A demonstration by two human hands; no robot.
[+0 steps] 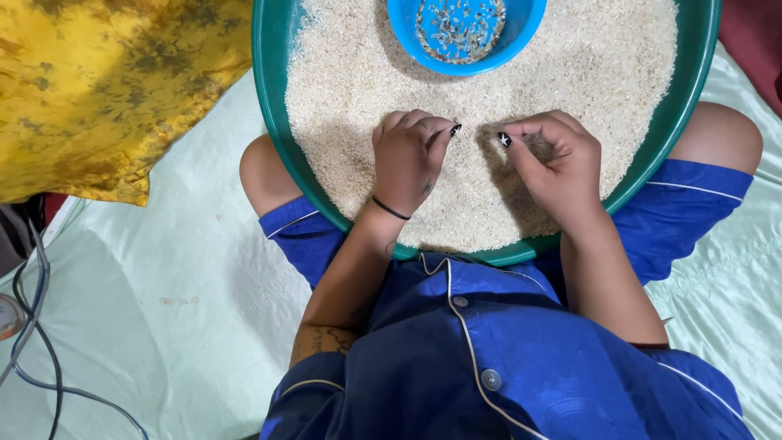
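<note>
Rice (489,106): pale white grains, spread in a flat layer over the floor of a large round green basin (273,122); the basin fills the upper centre of the frame and rests on the person's lap, its near rim just above the shirt collar.

Left hand (406,159): centre of the frame, lying on the rice, fingers curled in, thumb and forefinger pressed together at the tips; whether a grain sits between them is too small to tell; dark polished nail visible; a thin black band (389,209) around the wrist.

Right hand (554,163): just right of the left hand, also on the rice, fingers curled, thumb tip pressed to forefinger tip in a pinch; content of the pinch cannot be made out; dark nail with a small light mark. The two hands are near each other, not touching.

Blue bowl (464,33): top centre of the frame, sitting in the rice above both hands; holds a small heap of dark and pale bits.

Surroundings: blue shirt (489,350) with white piping and buttons, lower centre; bare knees either side of the basin; pale green sheet (163,310) beneath; yellow patterned cloth (106,90) at upper left; cables (32,326) at the lower left edge.
</note>
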